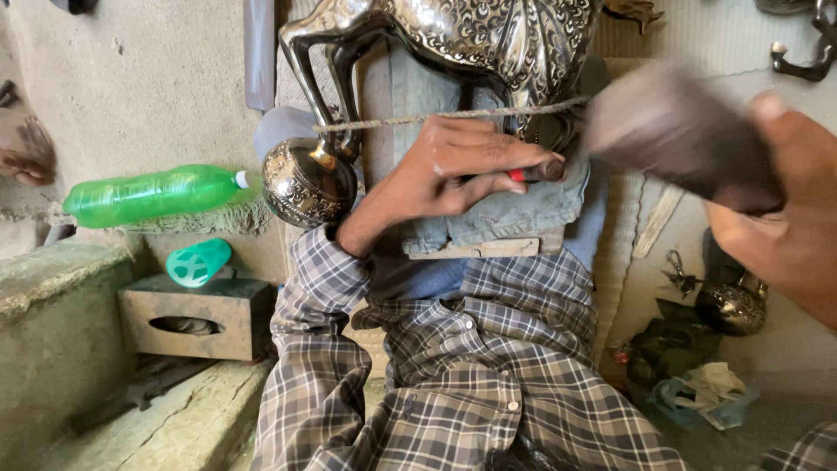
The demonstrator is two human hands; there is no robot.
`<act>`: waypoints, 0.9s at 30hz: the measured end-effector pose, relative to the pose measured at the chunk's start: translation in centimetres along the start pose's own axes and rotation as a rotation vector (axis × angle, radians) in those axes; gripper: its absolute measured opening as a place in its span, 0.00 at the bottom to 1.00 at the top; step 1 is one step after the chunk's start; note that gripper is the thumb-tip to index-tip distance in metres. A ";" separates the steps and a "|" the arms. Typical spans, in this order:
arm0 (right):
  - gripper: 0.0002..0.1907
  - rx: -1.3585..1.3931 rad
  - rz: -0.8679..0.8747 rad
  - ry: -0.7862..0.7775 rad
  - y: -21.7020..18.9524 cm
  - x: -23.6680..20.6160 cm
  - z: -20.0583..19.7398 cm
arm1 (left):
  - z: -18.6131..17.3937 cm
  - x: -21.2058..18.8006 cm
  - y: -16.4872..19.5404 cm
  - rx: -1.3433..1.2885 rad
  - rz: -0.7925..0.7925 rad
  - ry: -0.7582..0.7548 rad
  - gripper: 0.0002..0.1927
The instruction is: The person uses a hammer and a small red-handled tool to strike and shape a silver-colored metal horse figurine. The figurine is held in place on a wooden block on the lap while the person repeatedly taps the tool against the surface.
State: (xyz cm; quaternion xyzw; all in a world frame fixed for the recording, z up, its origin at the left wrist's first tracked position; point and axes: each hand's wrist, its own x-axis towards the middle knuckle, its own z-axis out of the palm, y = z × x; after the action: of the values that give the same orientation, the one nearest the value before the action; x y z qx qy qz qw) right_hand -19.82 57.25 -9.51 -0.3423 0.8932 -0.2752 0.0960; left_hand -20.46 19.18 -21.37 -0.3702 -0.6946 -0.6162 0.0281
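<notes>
An engraved silver metal animal figure stands over my lap, its legs ending at an engraved metal ball. A rough cord runs across it. My left hand rests on folded denim cloth under the figure and pinches a small red-handled tool against the metal. My right hand is raised at the right, gripping a dark wooden mallet, blurred by motion, close to the figure's body.
A green plastic bottle lies at the left above a metal box with a green cup on it. A small engraved metal pot, rags and scraps sit on the floor at right. Concrete ledge at lower left.
</notes>
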 end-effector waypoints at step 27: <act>0.31 -0.167 0.094 -0.104 -0.7 1.6 1.4 | 0.0 0.1 0.3 -0.019 -0.039 -0.044 0.27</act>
State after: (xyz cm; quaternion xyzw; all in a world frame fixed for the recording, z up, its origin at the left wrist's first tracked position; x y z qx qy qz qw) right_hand -20.13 55.20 -10.22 -0.3205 0.9220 -0.1770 0.1261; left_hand -20.33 19.18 -21.07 -0.3701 -0.6962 -0.6151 -0.0027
